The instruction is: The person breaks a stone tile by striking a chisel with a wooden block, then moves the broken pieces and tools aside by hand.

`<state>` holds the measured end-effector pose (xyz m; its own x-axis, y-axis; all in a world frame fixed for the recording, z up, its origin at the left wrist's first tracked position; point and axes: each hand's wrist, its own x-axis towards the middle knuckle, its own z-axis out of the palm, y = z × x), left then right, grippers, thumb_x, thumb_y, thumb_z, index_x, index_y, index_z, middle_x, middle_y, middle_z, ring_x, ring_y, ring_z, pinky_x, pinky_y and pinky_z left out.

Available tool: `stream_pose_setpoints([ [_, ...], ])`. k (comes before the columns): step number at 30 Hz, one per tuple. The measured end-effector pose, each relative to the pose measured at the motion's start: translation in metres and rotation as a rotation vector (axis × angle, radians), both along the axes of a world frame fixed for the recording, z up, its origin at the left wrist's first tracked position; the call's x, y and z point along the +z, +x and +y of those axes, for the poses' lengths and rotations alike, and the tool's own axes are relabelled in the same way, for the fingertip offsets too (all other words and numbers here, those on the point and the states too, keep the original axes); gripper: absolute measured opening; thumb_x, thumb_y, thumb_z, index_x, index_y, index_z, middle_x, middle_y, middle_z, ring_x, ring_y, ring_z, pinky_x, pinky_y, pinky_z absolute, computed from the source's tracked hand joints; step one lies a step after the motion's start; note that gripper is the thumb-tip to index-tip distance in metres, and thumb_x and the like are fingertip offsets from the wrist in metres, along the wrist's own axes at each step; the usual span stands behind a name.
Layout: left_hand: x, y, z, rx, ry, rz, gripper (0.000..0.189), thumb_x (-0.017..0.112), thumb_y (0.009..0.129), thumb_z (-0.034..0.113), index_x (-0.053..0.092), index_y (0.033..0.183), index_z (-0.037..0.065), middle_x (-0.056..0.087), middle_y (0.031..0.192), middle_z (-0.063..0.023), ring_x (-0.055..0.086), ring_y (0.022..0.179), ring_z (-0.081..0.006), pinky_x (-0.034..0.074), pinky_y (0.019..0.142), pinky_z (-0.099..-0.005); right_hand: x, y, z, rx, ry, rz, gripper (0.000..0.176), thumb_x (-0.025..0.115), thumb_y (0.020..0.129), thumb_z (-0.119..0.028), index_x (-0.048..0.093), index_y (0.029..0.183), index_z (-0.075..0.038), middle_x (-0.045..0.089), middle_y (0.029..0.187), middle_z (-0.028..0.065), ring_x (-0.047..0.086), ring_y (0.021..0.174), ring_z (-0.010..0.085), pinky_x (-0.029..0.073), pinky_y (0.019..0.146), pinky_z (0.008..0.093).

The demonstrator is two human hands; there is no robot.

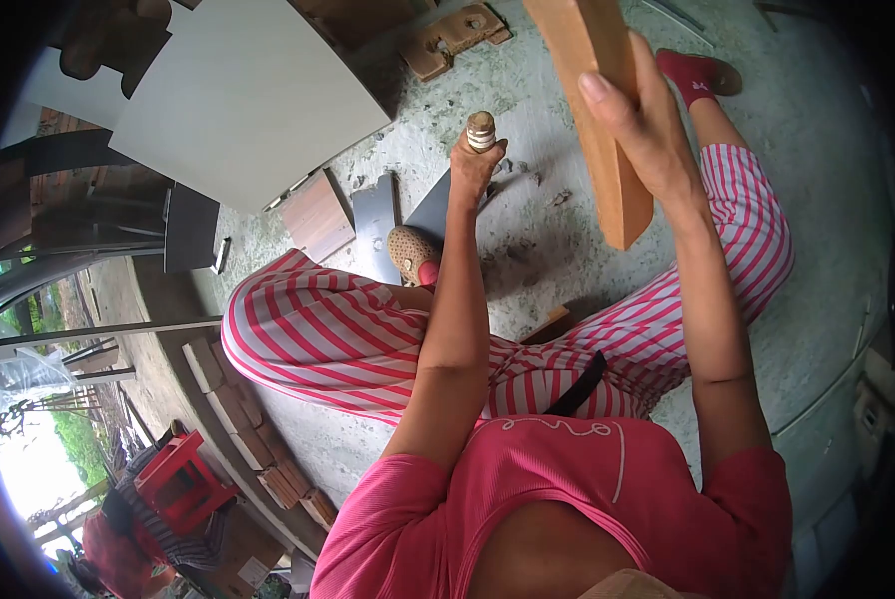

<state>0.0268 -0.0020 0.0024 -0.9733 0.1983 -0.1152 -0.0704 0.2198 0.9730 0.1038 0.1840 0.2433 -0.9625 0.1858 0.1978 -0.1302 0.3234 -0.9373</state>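
Observation:
My left hand [475, 168] is closed around an upright tool handle [480, 132], whose rounded brown end has a pale band. The rest of the tool is hidden below the fist. At the upper right, my right hand [657, 140] grips a long, thick piece of orange-brown wood [597, 130] from its right side, with the thumb on the near face. The wood is raised and tilted, its upper end cut off by the frame edge. The two hands are apart.
Grey floor [527, 270] lies between my striped legs. Left are a large pale panel [253, 95], a wood-grain board [315, 215] and a grey board [375, 225]. A notched wooden piece [454, 42] lies ahead; bricks [243, 409] and a red plastic object [183, 484] are lower left.

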Motion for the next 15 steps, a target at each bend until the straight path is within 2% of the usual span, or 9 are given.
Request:
stream_pose_setpoints([
  [3, 0.003, -0.002, 0.0, 0.001, -0.057, -0.004, 0.027, 0.072, 0.07, 0.016, 0.057, 0.086, 0.0, 0.061, 0.072, -0.0056, 0.055, 0.064, -0.0128, 0.046, 0.061, -0.0291, 0.007, -0.002, -0.009, -0.067, 0.012, 0.12, 0.073, 0.064, 0.074, -0.05, 0.039, 0.123, -0.001, 0.06, 0.096, 0.0185, 0.061, 0.086, 0.0246, 0.049, 0.075, 0.0341],
  [4, 0.005, -0.002, 0.0, -0.014, -0.1, -0.032, 0.028, 0.072, 0.07, 0.016, 0.057, 0.087, 0.0, 0.061, 0.073, -0.0058, 0.055, 0.064, -0.013, 0.047, 0.061, -0.0294, -0.006, -0.002, -0.013, -0.069, 0.038, 0.111, 0.069, 0.066, 0.076, -0.042, 0.036, 0.124, -0.003, 0.061, 0.093, 0.0187, 0.063, 0.086, 0.0261, 0.05, 0.074, 0.035],
  [5, 0.002, -0.003, 0.001, -0.013, -0.097, -0.029, 0.028, 0.072, 0.07, 0.016, 0.057, 0.087, 0.0, 0.061, 0.073, -0.0058, 0.055, 0.064, -0.013, 0.047, 0.061, -0.0294, -0.025, 0.002, -0.02, -0.09, 0.071, -0.019, 0.067, 0.066, 0.076, -0.037, 0.036, 0.124, -0.003, 0.061, 0.096, 0.0202, 0.063, 0.091, 0.0296, 0.051, 0.075, 0.0362],
  [7, -0.007, -0.003, 0.004, -0.001, 0.167, -0.015, 0.028, 0.071, 0.071, 0.016, 0.058, 0.089, 0.001, 0.062, 0.074, -0.0053, 0.056, 0.065, -0.0121, 0.047, 0.062, -0.0288, -0.077, 0.012, -0.029, 0.08, 0.237, -0.17, 0.066, 0.066, 0.074, -0.035, 0.036, 0.124, -0.004, 0.062, 0.098, 0.022, 0.061, 0.096, 0.035, 0.049, 0.079, 0.0412],
  [8, -0.002, -0.001, 0.005, 0.002, 0.167, -0.011, 0.028, 0.071, 0.071, 0.016, 0.058, 0.089, 0.001, 0.062, 0.074, -0.0053, 0.056, 0.065, -0.0121, 0.047, 0.062, -0.0288, -0.086, 0.017, -0.034, 0.19, 0.439, -0.398, 0.065, 0.065, 0.073, -0.037, 0.038, 0.123, -0.005, 0.062, 0.097, 0.0215, 0.061, 0.095, 0.0359, 0.048, 0.081, 0.0418],
  [10, 0.006, 0.001, 0.009, -0.063, -0.032, 0.227, 0.028, 0.07, 0.071, 0.015, 0.057, 0.091, 0.0, 0.063, 0.076, -0.0044, 0.057, 0.066, -0.0111, 0.048, 0.061, -0.0274, -0.098, 0.018, -0.028, 0.212, 0.37, -0.457, 0.067, 0.065, 0.073, -0.037, 0.037, 0.125, -0.005, 0.06, 0.103, 0.0214, 0.06, 0.099, 0.0352, 0.047, 0.082, 0.0406],
  [11, 0.004, -0.003, 0.01, -0.057, -0.033, 0.229, 0.028, 0.07, 0.071, 0.015, 0.057, 0.091, 0.0, 0.063, 0.076, -0.0044, 0.057, 0.066, -0.0111, 0.048, 0.061, -0.0274, -0.096, 0.016, -0.027, 0.243, 0.303, -0.521, 0.069, 0.065, 0.073, -0.037, 0.037, 0.128, -0.006, 0.058, 0.109, 0.0213, 0.058, 0.102, 0.0345, 0.046, 0.084, 0.0394],
  [13, -0.01, 0.0, 0.009, -0.011, 0.214, 0.023, 0.028, 0.069, 0.071, 0.014, 0.057, 0.092, 0.001, 0.062, 0.077, -0.003, 0.056, 0.066, -0.0105, 0.047, 0.06, -0.0266, -0.073, 0.013, -0.023, 0.241, 0.186, -0.499, 0.067, 0.063, 0.074, -0.04, 0.04, 0.126, -0.005, 0.059, 0.107, 0.0203, 0.06, 0.098, 0.0314, 0.046, 0.084, 0.0372],
  [15, -0.012, 0.0, 0.008, -0.041, 0.238, -0.036, 0.026, 0.069, 0.071, 0.013, 0.056, 0.091, 0.002, 0.061, 0.075, -0.0023, 0.054, 0.065, -0.0104, 0.046, 0.059, -0.0267, -0.048, 0.009, -0.019, 0.178, 0.108, -0.34, 0.068, 0.062, 0.076, -0.041, 0.039, 0.127, -0.003, 0.058, 0.107, 0.0186, 0.059, 0.099, 0.0272, 0.046, 0.082, 0.0353],
])
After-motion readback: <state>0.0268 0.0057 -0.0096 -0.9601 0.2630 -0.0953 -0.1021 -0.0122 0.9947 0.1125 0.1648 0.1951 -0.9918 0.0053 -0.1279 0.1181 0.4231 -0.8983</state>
